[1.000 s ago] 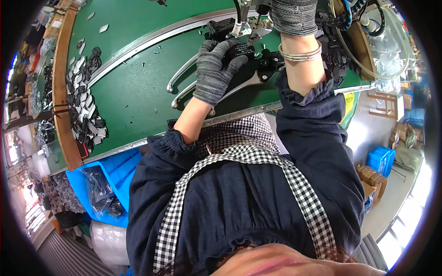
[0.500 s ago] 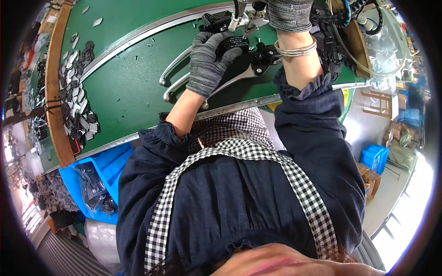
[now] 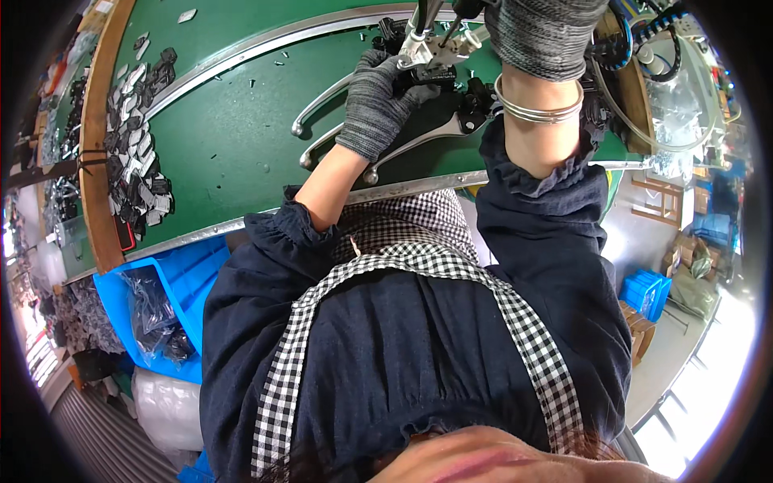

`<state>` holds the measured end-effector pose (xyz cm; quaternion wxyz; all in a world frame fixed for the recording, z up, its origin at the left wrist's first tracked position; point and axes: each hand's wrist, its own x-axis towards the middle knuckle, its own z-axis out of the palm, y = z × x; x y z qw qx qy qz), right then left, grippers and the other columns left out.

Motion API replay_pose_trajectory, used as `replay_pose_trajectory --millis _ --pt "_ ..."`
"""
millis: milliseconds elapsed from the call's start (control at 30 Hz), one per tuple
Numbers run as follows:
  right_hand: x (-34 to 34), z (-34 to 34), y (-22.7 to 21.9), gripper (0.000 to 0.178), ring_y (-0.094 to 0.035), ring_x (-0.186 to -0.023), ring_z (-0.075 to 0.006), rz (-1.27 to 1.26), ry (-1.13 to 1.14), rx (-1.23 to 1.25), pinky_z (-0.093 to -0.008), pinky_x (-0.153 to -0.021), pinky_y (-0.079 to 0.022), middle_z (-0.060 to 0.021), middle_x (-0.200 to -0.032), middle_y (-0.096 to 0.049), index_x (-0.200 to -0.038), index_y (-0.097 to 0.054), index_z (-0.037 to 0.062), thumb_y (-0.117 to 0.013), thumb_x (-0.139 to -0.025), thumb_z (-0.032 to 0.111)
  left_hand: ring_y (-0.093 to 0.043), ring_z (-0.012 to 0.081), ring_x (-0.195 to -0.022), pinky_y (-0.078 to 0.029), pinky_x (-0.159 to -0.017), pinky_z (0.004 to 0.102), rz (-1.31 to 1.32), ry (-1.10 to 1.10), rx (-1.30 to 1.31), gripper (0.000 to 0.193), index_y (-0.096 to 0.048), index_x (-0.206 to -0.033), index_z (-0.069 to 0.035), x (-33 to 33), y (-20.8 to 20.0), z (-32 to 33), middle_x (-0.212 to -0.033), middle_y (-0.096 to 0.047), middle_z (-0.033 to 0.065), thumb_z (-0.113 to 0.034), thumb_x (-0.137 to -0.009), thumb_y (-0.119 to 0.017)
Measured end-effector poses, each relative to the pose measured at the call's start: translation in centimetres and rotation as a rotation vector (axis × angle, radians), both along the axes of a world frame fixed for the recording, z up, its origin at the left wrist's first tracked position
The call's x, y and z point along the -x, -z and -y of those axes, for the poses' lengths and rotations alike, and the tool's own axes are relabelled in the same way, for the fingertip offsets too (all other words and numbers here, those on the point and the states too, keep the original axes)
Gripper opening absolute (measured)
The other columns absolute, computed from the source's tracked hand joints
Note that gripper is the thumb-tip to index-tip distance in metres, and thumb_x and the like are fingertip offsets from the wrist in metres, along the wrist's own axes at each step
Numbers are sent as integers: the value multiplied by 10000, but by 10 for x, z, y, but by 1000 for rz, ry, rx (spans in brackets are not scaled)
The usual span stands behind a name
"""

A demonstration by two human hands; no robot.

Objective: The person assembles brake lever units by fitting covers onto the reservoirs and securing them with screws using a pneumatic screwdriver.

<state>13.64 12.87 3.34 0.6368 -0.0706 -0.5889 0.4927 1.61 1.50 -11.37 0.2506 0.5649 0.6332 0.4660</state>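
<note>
Your gloved left hand (image 3: pixel 377 105) is closed over the black lever assembly (image 3: pixel 439 76) on the green table (image 3: pixel 233 137); its silver lever (image 3: pixel 419 141) runs down-left toward you; your right hand (image 3: pixel 543 32) grips above, contents unclear.

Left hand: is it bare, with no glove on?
No. The left hand wears a grey knit glove and rests on a black part above the silver levers on the green table.

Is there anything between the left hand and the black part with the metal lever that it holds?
Nothing visible. The gloved left hand rests directly on the black part on the green table; other metal levers lie beside it.
</note>
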Motion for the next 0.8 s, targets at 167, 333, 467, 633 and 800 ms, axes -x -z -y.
replay_pose_trajectory --millis 167,333,467,633,800 --pt "13 6 7 372 -624 -928 -118 32 -16 6 -261 -786 -501 -51 -1073 -669 -1207 -613 -10 -668 -929 232 -573 300 -890 -498 -826 411 -10 -19 -24 482 -701 -1075 -75 -1 0 1 -975 -568 158 -311 -683 -852" --pt "19 8 11 370 -626 -931 -119 51 -20 10 -261 -788 -502 -54 -1076 -671 -1208 -614 -12 -664 -933 230 -563 306 -912 -489 -842 421 -10 -19 -31 459 -711 -1062 -92 -2 -1 1 -970 -586 161 -319 -686 -845" --pt "22 10 12 369 -628 -933 -120 64 -16 13 -261 -789 -503 -56 -1078 -673 -1209 -614 -14 -661 -935 229 -546 316 -970 -469 -891 436 52 20 -50 399 -727 -1026 -104 -3 -1 0 -971 -658 143 -321 -706 -823" --pt "23 14 15 367 -630 -936 -121 72 -14 10 -261 -791 -503 -59 -1081 -675 -1210 -615 -17 -657 -939 228 -547 323 -1008 -462 -913 437 82 38 -91 382 -727 -1031 -112 -3 -4 0 -973 -690 125 -324 -723 -807" --pt "24 15 18 366 -633 -939 -122 75 -9 6 -262 -793 -504 -61 -1083 -677 -1211 -615 -19 -653 -942 226 -554 328 -1047 -465 -934 434 -37 -11 -32 412 -711 -1081 -124 -3 -5 0 -993 -690 132 -331 -737 -804"
